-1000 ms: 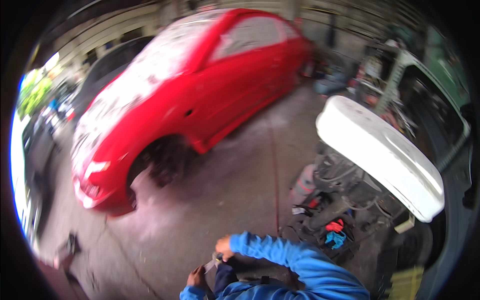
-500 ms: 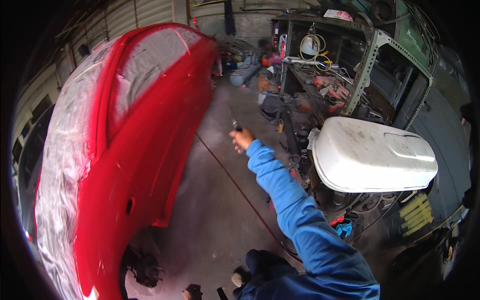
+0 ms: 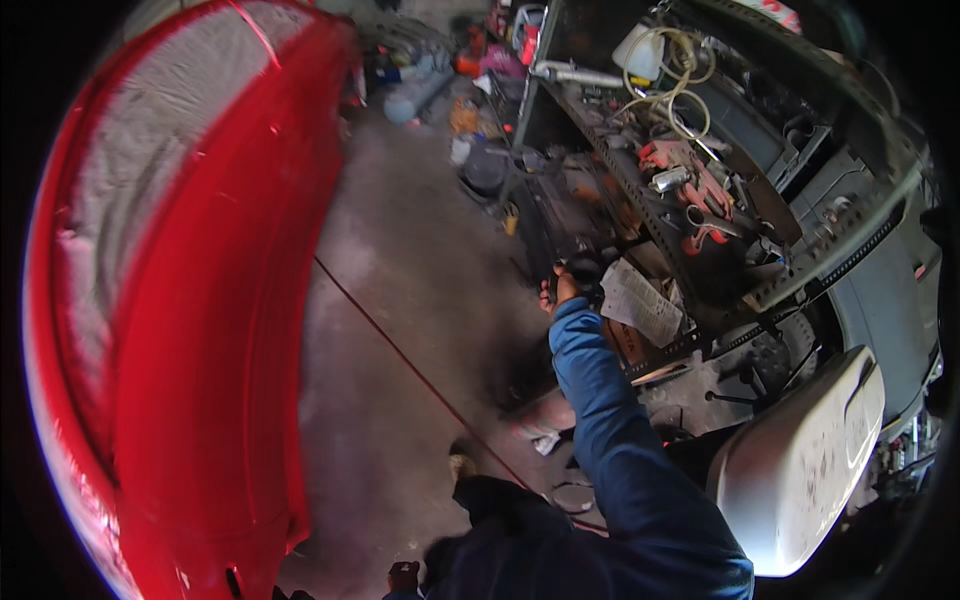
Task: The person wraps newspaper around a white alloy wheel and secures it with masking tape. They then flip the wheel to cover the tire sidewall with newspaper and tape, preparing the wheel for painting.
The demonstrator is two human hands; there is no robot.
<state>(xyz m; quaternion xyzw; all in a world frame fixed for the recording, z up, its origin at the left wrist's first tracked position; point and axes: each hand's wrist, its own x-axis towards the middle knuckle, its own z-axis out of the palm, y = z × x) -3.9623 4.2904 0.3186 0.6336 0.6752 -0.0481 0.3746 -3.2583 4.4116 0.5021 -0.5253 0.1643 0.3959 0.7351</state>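
My right hand [image 3: 565, 288], in a blue sleeve, is stretched out beside the metal shelf rack. Its fingers are curled around something dark that I cannot make out against the dark clutter behind. Right of it lies a sheet of printed paper [image 3: 641, 303]. My left hand [image 3: 403, 577] is low at the bottom edge, its fingers curled in; whatever they hold is hidden. To the left stands a car body [image 3: 215, 330] in wet-looking red, its windows masked with pale sheeting [image 3: 185, 110]. A thin dark red hose [image 3: 395, 350] crosses the floor between the car and my feet.
The perforated metal rack [image 3: 640, 205] on the right carries tools, red clamps and a white container [image 3: 640, 52] with coiled tubing. A white rounded casing [image 3: 800, 460] stands at the lower right. Farther back, a grey cylinder [image 3: 418, 95] lies among clutter on the floor.
My right hand has swung right, from over the open floor to beside the rack. The view has tilted down and turned right, so the car sits farther left. My left hand stays low.
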